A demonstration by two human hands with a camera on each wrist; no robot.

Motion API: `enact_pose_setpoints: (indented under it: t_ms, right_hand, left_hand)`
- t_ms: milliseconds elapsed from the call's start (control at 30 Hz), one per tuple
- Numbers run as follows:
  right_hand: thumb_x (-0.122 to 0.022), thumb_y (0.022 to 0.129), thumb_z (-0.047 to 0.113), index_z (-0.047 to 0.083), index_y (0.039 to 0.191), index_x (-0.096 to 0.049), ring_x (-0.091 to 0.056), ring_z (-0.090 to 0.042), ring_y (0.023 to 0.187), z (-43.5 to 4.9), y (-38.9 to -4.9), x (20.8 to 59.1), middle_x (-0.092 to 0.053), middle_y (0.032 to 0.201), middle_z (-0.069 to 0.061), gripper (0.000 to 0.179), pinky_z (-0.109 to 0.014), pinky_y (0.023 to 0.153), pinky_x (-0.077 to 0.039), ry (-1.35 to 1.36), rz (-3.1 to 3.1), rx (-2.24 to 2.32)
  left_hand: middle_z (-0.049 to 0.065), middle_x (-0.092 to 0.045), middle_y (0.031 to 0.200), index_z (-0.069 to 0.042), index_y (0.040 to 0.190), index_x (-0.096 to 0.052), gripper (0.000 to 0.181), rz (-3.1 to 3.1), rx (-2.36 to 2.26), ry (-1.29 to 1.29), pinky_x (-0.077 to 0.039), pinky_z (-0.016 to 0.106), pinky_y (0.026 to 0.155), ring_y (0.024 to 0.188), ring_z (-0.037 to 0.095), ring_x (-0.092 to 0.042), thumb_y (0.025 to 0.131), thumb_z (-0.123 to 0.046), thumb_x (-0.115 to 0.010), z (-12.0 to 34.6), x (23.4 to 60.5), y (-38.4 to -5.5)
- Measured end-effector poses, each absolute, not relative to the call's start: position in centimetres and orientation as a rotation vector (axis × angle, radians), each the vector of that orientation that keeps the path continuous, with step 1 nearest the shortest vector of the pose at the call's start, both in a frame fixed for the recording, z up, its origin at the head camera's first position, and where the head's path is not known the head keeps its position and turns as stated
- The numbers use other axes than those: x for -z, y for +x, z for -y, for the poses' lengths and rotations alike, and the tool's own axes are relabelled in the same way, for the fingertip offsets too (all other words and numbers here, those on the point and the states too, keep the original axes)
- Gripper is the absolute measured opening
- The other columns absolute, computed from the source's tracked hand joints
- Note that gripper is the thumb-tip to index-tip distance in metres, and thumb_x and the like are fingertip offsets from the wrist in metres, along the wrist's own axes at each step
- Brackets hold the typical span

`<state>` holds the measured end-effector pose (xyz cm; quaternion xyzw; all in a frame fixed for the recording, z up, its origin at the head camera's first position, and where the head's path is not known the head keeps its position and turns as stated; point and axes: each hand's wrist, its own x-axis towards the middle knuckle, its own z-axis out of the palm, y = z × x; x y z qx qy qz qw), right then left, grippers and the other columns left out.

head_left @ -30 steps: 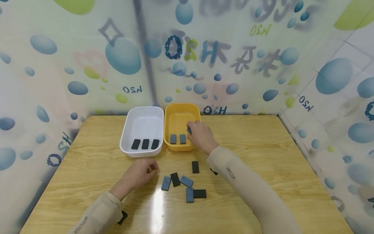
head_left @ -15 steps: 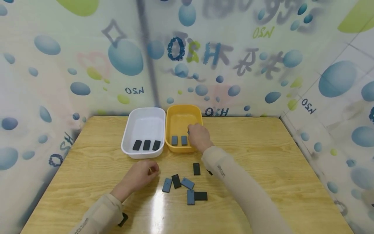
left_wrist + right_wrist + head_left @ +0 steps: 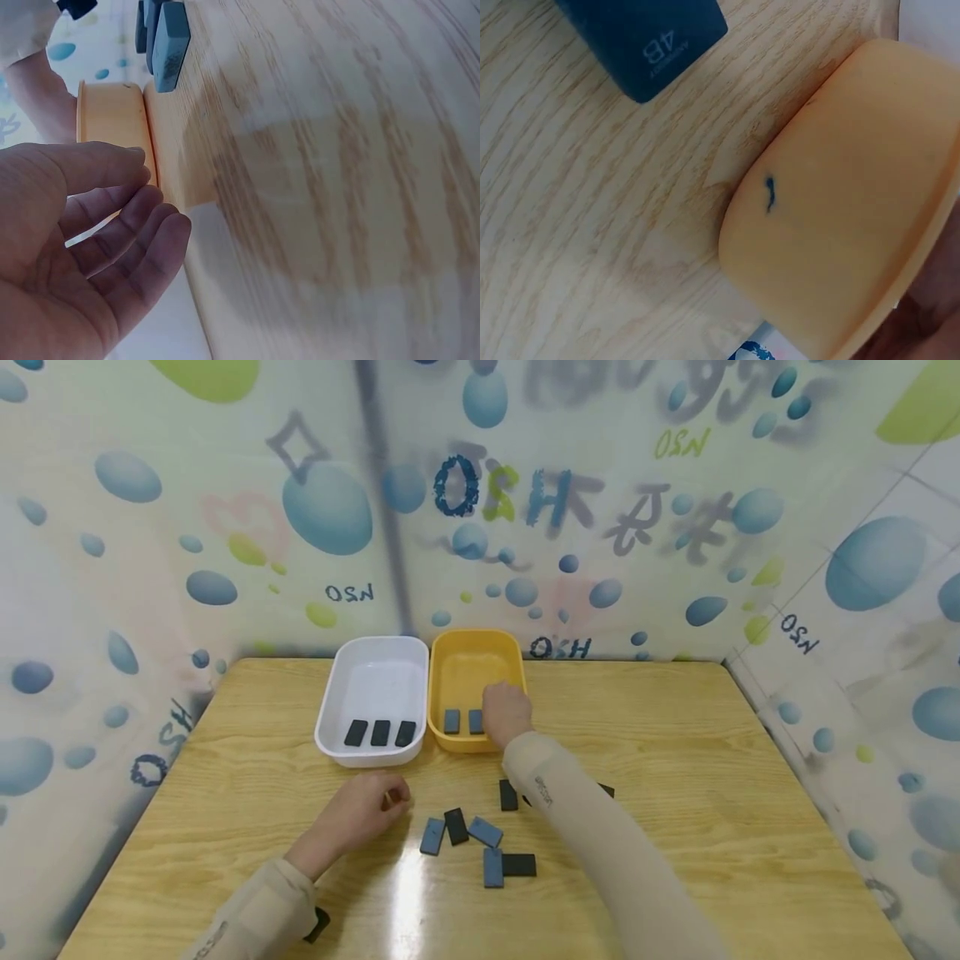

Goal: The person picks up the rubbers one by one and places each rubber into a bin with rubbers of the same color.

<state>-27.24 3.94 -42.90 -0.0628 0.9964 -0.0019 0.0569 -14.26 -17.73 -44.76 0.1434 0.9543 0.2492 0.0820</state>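
Observation:
My right hand (image 3: 507, 714) reaches over the near right corner of a yellow tray (image 3: 477, 662), fingers lowered inside; the blue eraser it pinched earlier is hidden beneath it. Two blue erasers (image 3: 452, 721) lie side by side just left of those fingers. In the right wrist view the tray's wall covers most of the hand, and a dark eraser (image 3: 660, 45) marked 4B shows on the table. My left hand (image 3: 367, 806) rests in front of the white tray (image 3: 380, 681), fingers loosely curled around nothing, as the left wrist view confirms. Three black erasers (image 3: 380, 733) line the white tray's near end.
Several blue and black erasers are scattered on the wooden table, among them a blue one (image 3: 432, 837) nearest my left hand and a black one (image 3: 508, 795) beside my right sleeve. Another dark one peeks out beyond that sleeve. A patterned curtain (image 3: 420, 568) hangs behind the trays.
My right hand has moved slightly left and down into the yellow tray, and the blue eraser it pinches has gone out of sight. My left hand has stayed nearly still.

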Motion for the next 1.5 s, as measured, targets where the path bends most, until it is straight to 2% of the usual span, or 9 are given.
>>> enact_pose_setpoints:
  t_ms: [200, 367, 733, 867, 1100, 1333, 1500]
  right_hand:
    - [-0.057, 0.096, 0.015, 0.009, 0.092, -0.071, -0.067, -0.015, 0.070, -3.8, -27.7, 43.3, -0.070, 0.083, -0.005, 0.016, -0.028, 0.051, -0.054, -0.132, -2.987, -0.013]
    - [-0.055, 0.097, 0.015, 0.008, 0.098, -0.071, -0.068, -0.016, 0.074, -3.6, -27.8, 43.2, -0.070, 0.090, -0.007, 0.017, -0.029, 0.052, -0.054, -0.094, -2.933, -0.015]
    - [-0.056, 0.097, 0.015, 0.008, 0.098, -0.072, -0.069, -0.017, 0.078, -3.4, -27.2, 42.7, -0.071, 0.092, -0.007, 0.017, -0.029, 0.055, -0.056, -0.131, -2.934, -0.047]
    - [-0.056, 0.096, 0.015, 0.008, 0.095, -0.071, -0.067, -0.016, 0.073, -3.7, -27.1, 42.4, -0.070, 0.087, -0.007, 0.016, -0.030, 0.053, -0.055, -0.175, -2.953, -0.042]
    - [-0.055, 0.095, 0.010, 0.008, 0.080, -0.065, -0.059, -0.013, 0.058, -4.4, -26.9, 40.6, -0.063, 0.071, -0.003, 0.019, -0.025, 0.044, -0.046, -0.267, -2.978, 0.017]
    - [-0.048, 0.098, 0.010, 0.010, 0.086, -0.061, -0.058, -0.016, 0.066, -5.4, -26.3, 38.1, -0.060, 0.079, -0.004, 0.017, -0.027, 0.052, -0.047, -0.238, -2.957, 0.064]
    - [-0.050, 0.098, 0.013, 0.008, 0.091, -0.061, -0.059, -0.016, 0.068, -6.7, -25.6, 37.1, -0.061, 0.080, -0.004, 0.014, -0.028, 0.055, -0.050, -0.261, -2.988, 0.088]
  left_hand:
    - [-0.009, -0.065, 0.079, -0.019, 0.083, -0.068, 0.005, -2.882, -0.760, 0.486, -0.049, 0.026, 0.068, 0.073, 0.006, -0.057, 0.085, -0.015, -0.072, 17.8, 45.1, -14.2]
    - [-0.009, -0.066, 0.080, -0.018, 0.084, -0.069, 0.005, -2.879, -0.764, 0.486, -0.050, 0.026, 0.068, 0.074, 0.007, -0.058, 0.085, -0.015, -0.072, 17.9, 45.1, -14.2]
    - [-0.007, -0.066, 0.081, -0.017, 0.084, -0.069, 0.004, -2.877, -0.747, 0.479, -0.050, 0.027, 0.068, 0.074, 0.008, -0.059, 0.084, -0.014, -0.072, 17.8, 44.9, -14.0]
    - [-0.007, -0.067, 0.080, -0.017, 0.084, -0.069, 0.006, -2.889, -0.745, 0.490, -0.050, 0.027, 0.069, 0.075, 0.008, -0.059, 0.083, -0.012, -0.072, 17.9, 44.9, -13.9]
    - [-0.008, -0.066, 0.081, -0.015, 0.086, -0.069, 0.004, -2.866, -0.745, 0.460, -0.050, 0.027, 0.068, 0.074, 0.005, -0.057, 0.084, -0.016, -0.073, 17.7, 44.8, -14.1]
    - [-0.008, -0.067, 0.082, -0.013, 0.088, -0.071, 0.004, -2.844, -0.759, 0.457, -0.049, 0.026, 0.068, 0.074, 0.006, -0.058, 0.086, -0.016, -0.071, 17.5, 44.5, -14.1]
    - [-0.007, -0.067, 0.082, -0.012, 0.088, -0.071, 0.005, -2.831, -0.769, 0.444, -0.050, 0.027, 0.067, 0.075, 0.007, -0.058, 0.087, -0.017, -0.070, 17.4, 44.2, -14.1]
